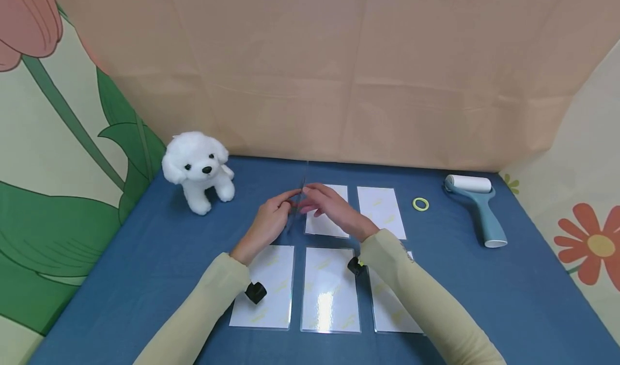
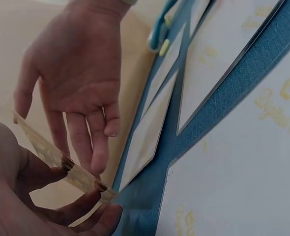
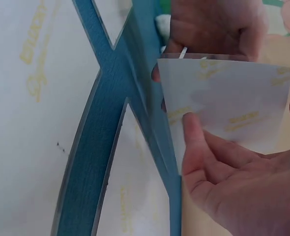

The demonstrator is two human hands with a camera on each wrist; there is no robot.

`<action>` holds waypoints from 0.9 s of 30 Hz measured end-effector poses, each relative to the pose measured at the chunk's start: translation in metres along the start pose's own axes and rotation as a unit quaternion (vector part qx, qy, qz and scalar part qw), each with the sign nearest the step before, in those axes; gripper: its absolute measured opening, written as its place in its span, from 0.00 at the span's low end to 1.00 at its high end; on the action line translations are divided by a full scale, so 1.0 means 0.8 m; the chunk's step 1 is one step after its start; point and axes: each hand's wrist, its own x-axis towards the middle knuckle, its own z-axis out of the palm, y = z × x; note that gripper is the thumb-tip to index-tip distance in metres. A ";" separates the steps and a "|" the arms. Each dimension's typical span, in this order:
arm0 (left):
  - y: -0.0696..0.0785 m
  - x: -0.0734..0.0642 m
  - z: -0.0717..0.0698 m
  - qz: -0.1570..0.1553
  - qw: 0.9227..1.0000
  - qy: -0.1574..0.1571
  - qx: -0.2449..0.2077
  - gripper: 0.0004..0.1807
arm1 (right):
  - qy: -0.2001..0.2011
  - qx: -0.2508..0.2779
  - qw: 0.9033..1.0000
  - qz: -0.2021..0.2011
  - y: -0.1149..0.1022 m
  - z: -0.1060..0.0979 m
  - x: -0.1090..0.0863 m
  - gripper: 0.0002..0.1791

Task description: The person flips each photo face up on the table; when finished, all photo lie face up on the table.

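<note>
My left hand (image 1: 269, 224) pinches a laminated photo sheet (image 3: 228, 101), its white back printed with faint yellow lettering. The sheet stands on edge above the blue table, seen almost edge-on in the head view. In the left wrist view, the left thumb and fingers (image 2: 61, 172) grip its lower edge. Facing it is my right hand (image 1: 334, 210), palm toward the sheet and fingers extended. From the right wrist, that hand's fingertips (image 3: 191, 125) overlap the white back. Beneath the hands lies another white sheet (image 1: 322, 223).
More white sheets (image 1: 331, 289) lie in two rows on the blue cloth (image 1: 160, 279). A white plush dog (image 1: 196, 163) sits at back left. To the right are a yellow-green ring (image 1: 420, 204) and a lint roller (image 1: 486, 217) with a blue handle. A brown sheet (image 1: 339, 85) hangs behind.
</note>
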 end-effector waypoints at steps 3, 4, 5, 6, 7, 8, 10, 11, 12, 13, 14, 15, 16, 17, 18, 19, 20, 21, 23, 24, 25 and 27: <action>0.001 0.000 -0.001 -0.006 1.000 0.002 0.012 0.25 | 0.011 0.014 1.000 -0.010 -0.001 -0.001 -0.002 0.32; 0.001 0.000 -0.001 -0.007 1.000 0.002 0.017 0.25 | 0.015 0.019 1.000 -0.014 -0.001 -0.001 -0.002 0.31; 0.001 0.000 -0.002 -0.008 1.000 0.004 0.023 0.25 | 0.020 0.025 0.999 -0.015 -0.002 -0.001 -0.003 0.30; 0.002 0.001 -0.002 -0.009 1.000 0.005 0.027 0.25 | 0.024 0.032 0.999 -0.017 -0.002 -0.001 -0.005 0.30; 0.002 0.001 -0.003 -0.009 0.999 0.007 0.031 0.25 | 0.029 0.038 0.999 -0.019 -0.002 -0.001 -0.006 0.29; 0.003 0.001 -0.004 -0.007 0.999 0.008 0.033 0.26 | 0.033 0.044 0.998 -0.020 -0.001 -0.001 -0.007 0.29; 0.003 0.001 -0.006 -0.005 1.000 0.007 0.028 0.26 | 0.041 0.060 0.997 -0.022 -0.001 -0.002 -0.009 0.29; 0.004 0.001 -0.007 -0.005 1.000 0.006 0.027 0.26 | 0.045 0.066 0.997 -0.022 0.000 -0.002 -0.010 0.29; 0.004 0.000 -0.008 -0.006 1.000 0.004 0.023 0.26 | 0.050 0.071 0.996 -0.023 0.001 -0.002 -0.010 0.29; 0.004 0.000 -0.009 -0.010 1.000 0.001 0.021 0.26 | 0.055 0.072 0.996 -0.022 0.002 -0.002 -0.011 0.29; 0.003 0.000 -0.011 -0.012 1.000 0.000 0.019 0.26 | 0.060 0.075 0.995 -0.024 0.003 -0.002 -0.011 0.28; 0.003 0.000 -0.011 -0.016 1.000 -0.002 0.019 0.26 | 0.064 0.078 0.995 -0.026 0.004 -0.002 -0.012 0.28; 0.003 -0.001 -0.012 -0.021 1.000 -0.004 0.018 0.26 | 0.069 0.082 0.994 -0.028 0.005 -0.002 -0.013 0.28; 0.003 -0.001 -0.013 -0.027 1.000 -0.007 0.015 0.25 | 0.073 0.084 0.993 -0.031 0.005 -0.001 -0.014 0.28; 0.002 -0.001 -0.014 -0.033 0.999 -0.009 0.010 0.25 | 0.078 0.088 0.992 -0.035 0.006 -0.001 -0.014 0.27; 0.002 -0.002 -0.015 -0.036 0.999 -0.011 0.010 0.25 | 0.083 0.092 0.992 -0.039 0.006 -0.001 -0.015 0.27; 0.001 -0.002 -0.016 -0.038 0.999 -0.012 0.005 0.25 | 0.088 0.096 0.991 -0.044 0.007 0.000 -0.016 0.27; 0.000 -0.003 -0.018 -0.043 0.999 -0.014 -0.002 0.25 | 0.095 0.098 0.990 -0.047 0.007 0.000 -0.016 0.27; -0.001 -0.004 -0.021 -0.049 0.999 -0.014 -0.018 0.26 | 0.110 0.097 0.988 -0.054 0.007 0.001 -0.017 0.26; -0.002 -0.004 -0.022 -0.051 0.998 -0.013 -0.026 0.27 | 0.118 0.097 0.987 -0.057 0.008 0.002 -0.018 0.26; -0.002 -0.004 -0.024 -0.052 0.998 -0.012 -0.036 0.28 | 0.125 0.096 0.986 -0.059 0.008 0.002 -0.018 0.26; -0.003 -0.004 -0.027 -0.057 0.997 -0.006 -0.053 0.31 | 0.138 0.092 0.984 -0.065 0.009 0.002 -0.018 0.25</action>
